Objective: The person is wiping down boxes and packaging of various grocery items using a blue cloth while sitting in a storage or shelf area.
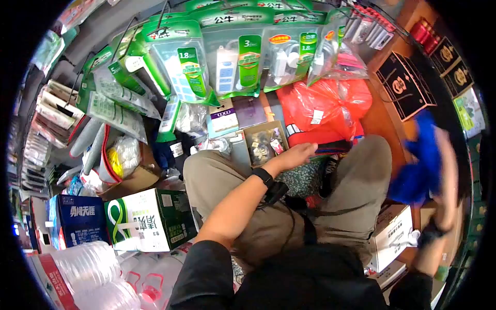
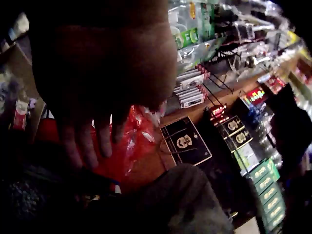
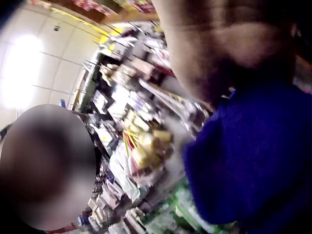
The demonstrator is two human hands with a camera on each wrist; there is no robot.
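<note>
Holding a blue cloth (image 1: 428,155) on the right of the scene, the right hand (image 1: 447,160) grips it beyond the right knee (image 1: 369,160), well apart from the left hand (image 1: 293,158). The right hand is blurred, and how its fingers lie round the cloth cannot be told. The cloth hangs in loose folds, with the black boxes (image 1: 403,85) on its far side and a white carton (image 1: 391,237) on its near side.

The left hand reaches in between the knees, palm down, its fingers straight and slightly spread in the left wrist view, with nothing gripped. Its fingertips are at the left end of a dark item (image 1: 333,149) with a coloured edge; whether they touch it cannot be told. A red bag (image 1: 328,106) lies just beyond, and a small box (image 1: 262,126) of little parts stands to the left of the hand. A black watch (image 1: 263,176) is on the left wrist.

Green packs (image 1: 235,59) hang in a row on the far side. On the near left stand a blue carton (image 1: 77,219), a green-and-white carton (image 1: 137,219) and clear bottles (image 1: 85,268).
</note>
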